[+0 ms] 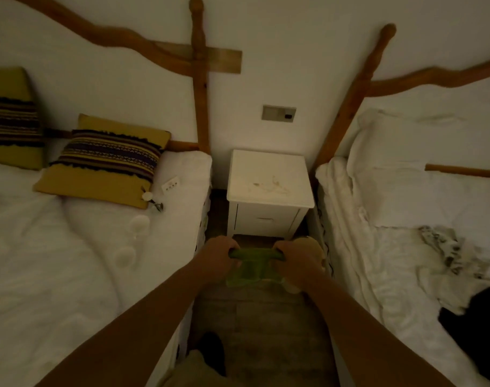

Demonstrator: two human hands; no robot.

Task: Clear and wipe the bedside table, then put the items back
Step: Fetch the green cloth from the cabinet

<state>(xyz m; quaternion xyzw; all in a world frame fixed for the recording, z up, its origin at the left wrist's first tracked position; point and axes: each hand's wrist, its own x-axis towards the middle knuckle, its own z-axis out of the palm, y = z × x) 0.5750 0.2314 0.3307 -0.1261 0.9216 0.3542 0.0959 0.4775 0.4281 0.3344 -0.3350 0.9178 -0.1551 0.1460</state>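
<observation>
The left hand (220, 254) and the right hand (289, 256) each clench one end of a green cloth (248, 265), holding it stretched between them in the aisle, in front of and below the white bedside table (269, 174). The cloth's upper edge runs bunched from fist to fist, and the rest hangs down between the wrists.

The bedside table stands against the wall between two beds, its top bare apart from a pale brownish stain (269, 185) near the front edge (the dim light makes its outline hard to read). A drawer front shows below the top.

On the left bed (56, 261), near its right edge, lie a small white remote (170, 184), a dark-stemmed item with a white tip (151, 201) that is too blurred to identify, and two round white objects (132, 238) further toward the foot. Two yellow cushions with dark striped bands (104, 160) rest at the head of that bed. The right bed (405, 219) carries rumpled white bedding.
</observation>
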